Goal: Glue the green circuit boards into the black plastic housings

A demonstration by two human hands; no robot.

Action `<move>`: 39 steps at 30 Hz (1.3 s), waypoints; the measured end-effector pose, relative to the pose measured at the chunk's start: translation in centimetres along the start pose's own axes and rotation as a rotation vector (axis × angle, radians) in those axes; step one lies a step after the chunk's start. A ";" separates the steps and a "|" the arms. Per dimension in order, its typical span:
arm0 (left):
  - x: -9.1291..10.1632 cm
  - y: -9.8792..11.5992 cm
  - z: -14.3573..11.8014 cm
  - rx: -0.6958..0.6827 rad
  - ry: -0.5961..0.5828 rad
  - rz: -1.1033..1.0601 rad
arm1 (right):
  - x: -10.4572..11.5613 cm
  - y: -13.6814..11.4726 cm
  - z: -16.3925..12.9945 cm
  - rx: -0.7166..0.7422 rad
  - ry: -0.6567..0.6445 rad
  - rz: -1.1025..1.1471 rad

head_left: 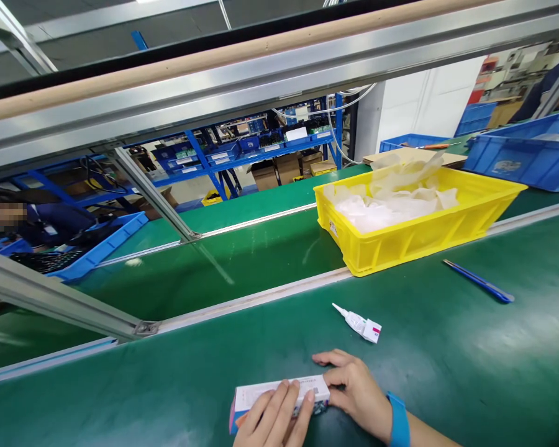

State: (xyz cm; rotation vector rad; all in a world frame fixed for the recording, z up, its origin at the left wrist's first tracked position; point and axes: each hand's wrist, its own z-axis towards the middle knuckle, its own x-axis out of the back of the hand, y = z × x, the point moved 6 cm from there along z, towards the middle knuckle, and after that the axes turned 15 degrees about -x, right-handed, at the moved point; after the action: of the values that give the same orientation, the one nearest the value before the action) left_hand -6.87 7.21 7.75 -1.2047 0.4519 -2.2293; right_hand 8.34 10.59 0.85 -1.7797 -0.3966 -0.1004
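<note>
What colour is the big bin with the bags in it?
Yellow bin, best in the head view.

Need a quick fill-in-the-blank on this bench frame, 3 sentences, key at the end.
1. Both hands, left hand and right hand, rest on a long white ____.
2. The small glue tube lies on the ____ table surface.
3. The crate holding plastic bags is ____ in colour.

Missing words: box; green; yellow
</note>
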 end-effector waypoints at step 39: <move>-9.3 -4.3 4.3 1.151 0.312 -1.906 | 4.5 -0.5 -0.8 -0.114 -0.322 0.512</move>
State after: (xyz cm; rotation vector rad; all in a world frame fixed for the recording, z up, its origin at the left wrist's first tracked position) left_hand -0.48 16.20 6.27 -0.3621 -2.4993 -2.8539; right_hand 12.48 10.83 2.81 -1.9624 -0.1526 0.5389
